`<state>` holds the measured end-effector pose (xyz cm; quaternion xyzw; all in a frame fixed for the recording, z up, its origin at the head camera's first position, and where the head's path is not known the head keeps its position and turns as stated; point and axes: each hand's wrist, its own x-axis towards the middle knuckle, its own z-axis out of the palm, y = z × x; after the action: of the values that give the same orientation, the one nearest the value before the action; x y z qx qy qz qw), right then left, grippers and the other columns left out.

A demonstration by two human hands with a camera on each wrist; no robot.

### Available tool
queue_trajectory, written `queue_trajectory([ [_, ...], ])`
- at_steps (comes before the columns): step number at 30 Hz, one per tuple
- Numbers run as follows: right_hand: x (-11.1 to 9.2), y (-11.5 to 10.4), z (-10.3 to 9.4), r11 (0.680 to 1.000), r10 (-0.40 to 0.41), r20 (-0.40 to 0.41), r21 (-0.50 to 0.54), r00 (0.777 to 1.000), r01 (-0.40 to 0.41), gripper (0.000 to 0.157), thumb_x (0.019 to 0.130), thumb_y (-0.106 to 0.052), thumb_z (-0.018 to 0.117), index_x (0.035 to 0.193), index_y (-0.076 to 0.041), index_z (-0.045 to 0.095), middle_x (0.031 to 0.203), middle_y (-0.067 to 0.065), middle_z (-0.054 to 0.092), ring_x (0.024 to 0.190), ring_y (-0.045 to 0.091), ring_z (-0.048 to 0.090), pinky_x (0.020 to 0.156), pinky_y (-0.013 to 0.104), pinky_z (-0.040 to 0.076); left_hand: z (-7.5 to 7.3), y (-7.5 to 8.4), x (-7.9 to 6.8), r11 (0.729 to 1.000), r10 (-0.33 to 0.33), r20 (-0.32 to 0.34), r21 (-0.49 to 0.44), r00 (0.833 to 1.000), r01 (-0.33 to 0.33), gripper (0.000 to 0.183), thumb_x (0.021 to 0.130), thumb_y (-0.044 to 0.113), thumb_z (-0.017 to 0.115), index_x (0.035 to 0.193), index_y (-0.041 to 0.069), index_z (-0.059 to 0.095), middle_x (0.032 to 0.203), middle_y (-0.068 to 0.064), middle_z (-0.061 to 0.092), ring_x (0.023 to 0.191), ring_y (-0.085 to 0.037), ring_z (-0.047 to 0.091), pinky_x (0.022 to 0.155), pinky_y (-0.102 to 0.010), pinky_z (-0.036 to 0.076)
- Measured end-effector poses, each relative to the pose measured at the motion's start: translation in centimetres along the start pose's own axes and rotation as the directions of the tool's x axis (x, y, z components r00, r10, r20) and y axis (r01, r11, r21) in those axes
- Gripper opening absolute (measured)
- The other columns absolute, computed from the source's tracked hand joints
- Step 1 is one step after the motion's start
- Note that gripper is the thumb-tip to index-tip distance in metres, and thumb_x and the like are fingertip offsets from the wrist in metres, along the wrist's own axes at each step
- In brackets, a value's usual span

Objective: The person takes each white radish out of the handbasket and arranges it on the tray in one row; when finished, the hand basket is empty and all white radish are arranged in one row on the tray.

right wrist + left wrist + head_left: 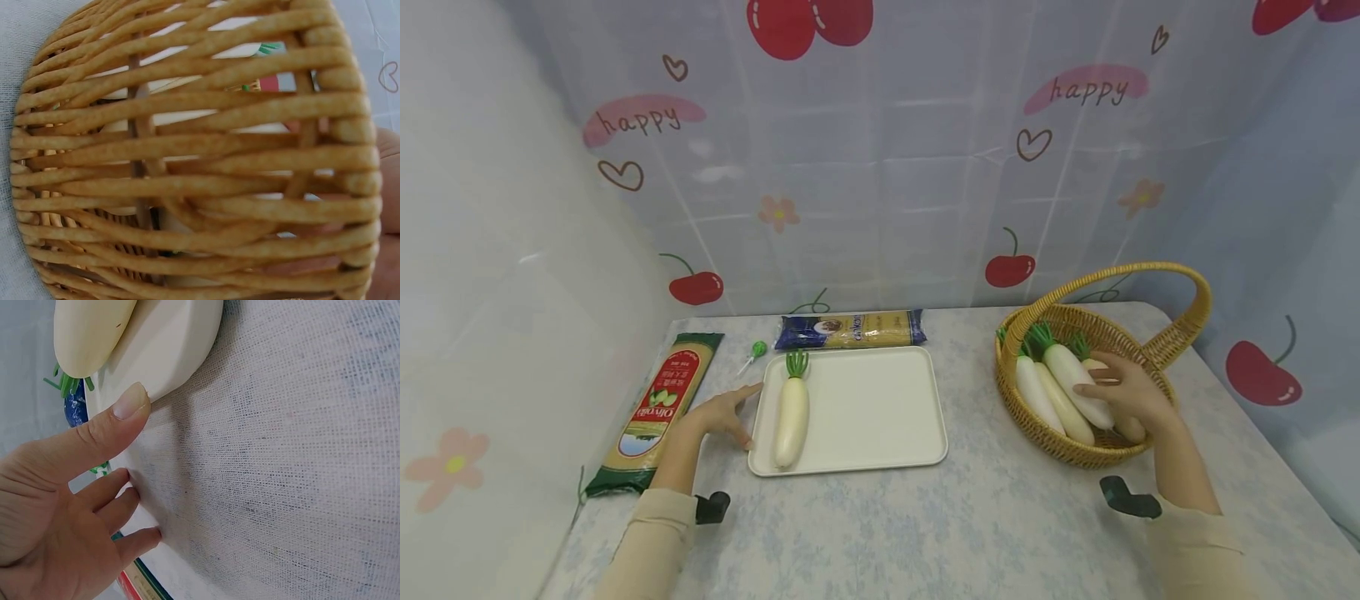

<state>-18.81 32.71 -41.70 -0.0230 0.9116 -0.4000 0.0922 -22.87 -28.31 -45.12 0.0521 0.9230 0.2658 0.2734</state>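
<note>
Two risks, by my reading. First, the radishes [1077,392] in the basket [1060,447] lean on one another: pulling one could roll its neighbours, and leaves [1041,335] could snag under the handle [1180,337]. Second, the left hand [722,414], fingers spread and holding nothing, has its thumb [128,403] at the near left corner of the tray [872,417]; a stray push could slide the tray and roll its load.

Basket, right side of worktop [970,525]: at least four radishes, leaves toward the far left. Right hand [1123,387] inside, fingers partly bent over them; cannot tell whether it has hold of one.

Tray, left of basket: single radish [792,421] along its left side, leaves far. Blue pack [850,330] just beyond the far rim.
</note>
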Motion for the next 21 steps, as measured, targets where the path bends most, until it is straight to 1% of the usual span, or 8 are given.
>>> queue_trajectory([
  [5, -0.03, -0.19, 0.18, 0.999, -0.018, 0.0, -0.035, 1.0, 0.018, 0.077, 0.089, -0.031, 0.065, 0.14, 0.013, 0.028, 0.131, 0.041, 0.04, 0.117, 0.056, 0.041, 0.087, 0.056, 0.047, -0.01, 0.2, -0.23, 1.0, 0.003, -0.002, 0.001, 1.0, -0.003, 0.11, 0.061, 0.012, 0.087, 0.149, 0.003, 0.021, 0.147, -0.034, 0.023, 0.133, -0.05, 0.025, 0.106, -0.057, 0.03],
  [9, -0.14, -0.41, 0.32, 0.999, -0.024, -0.004, -0.047, 1.0, 0.024, 0.076, 0.088, -0.03, 0.065, 0.138, 0.015, 0.03, 0.129, 0.042, 0.041, 0.115, 0.056, 0.043, 0.085, 0.055, 0.049, -0.05, 0.26, -0.3, 1.0, 0.005, -0.002, 0.01, 1.0, -0.005, 0.11, 0.061, 0.013, 0.087, 0.149, 0.003, 0.021, 0.147, -0.034, 0.023, 0.133, -0.05, 0.026, 0.105, -0.057, 0.031],
  [12, -0.15, -0.49, 0.43, 0.999, -0.022, -0.01, -0.047, 1.0, 0.022, 0.076, 0.088, -0.03, 0.066, 0.139, 0.014, 0.03, 0.129, 0.041, 0.042, 0.115, 0.055, 0.043, 0.085, 0.054, 0.05, -0.05, 0.17, -0.17, 1.0, 0.001, -0.003, 0.018, 1.0, -0.001, 0.11, 0.062, 0.014, 0.087, 0.149, 0.003, 0.021, 0.147, -0.033, 0.023, 0.133, -0.05, 0.025, 0.105, -0.058, 0.031],
  [17, -0.02, -0.47, 0.65, 1.0, -0.009, -0.009, -0.01, 1.0, 0.009, 0.078, 0.087, -0.031, 0.066, 0.141, 0.01, 0.029, 0.131, 0.039, 0.04, 0.118, 0.053, 0.041, 0.086, 0.053, 0.049, -0.02, 0.12, -0.13, 1.0, -0.002, -0.007, 0.018, 1.0, 0.002, 0.11, 0.061, 0.014, 0.087, 0.149, 0.003, 0.022, 0.147, -0.034, 0.023, 0.133, -0.05, 0.025, 0.105, -0.058, 0.03],
  [21, 0.19, -0.57, 0.87, 1.0, 0.0, -0.005, 0.031, 1.0, 0.0, 0.078, 0.086, -0.03, 0.068, 0.14, 0.011, 0.029, 0.133, 0.039, 0.037, 0.119, 0.053, 0.039, 0.086, 0.053, 0.049, 0.03, 0.26, -0.22, 1.0, -0.008, -0.006, 0.017, 1.0, 0.008, 0.11, 0.061, 0.014, 0.088, 0.149, 0.003, 0.022, 0.147, -0.033, 0.023, 0.134, -0.05, 0.024, 0.105, -0.059, 0.03],
])
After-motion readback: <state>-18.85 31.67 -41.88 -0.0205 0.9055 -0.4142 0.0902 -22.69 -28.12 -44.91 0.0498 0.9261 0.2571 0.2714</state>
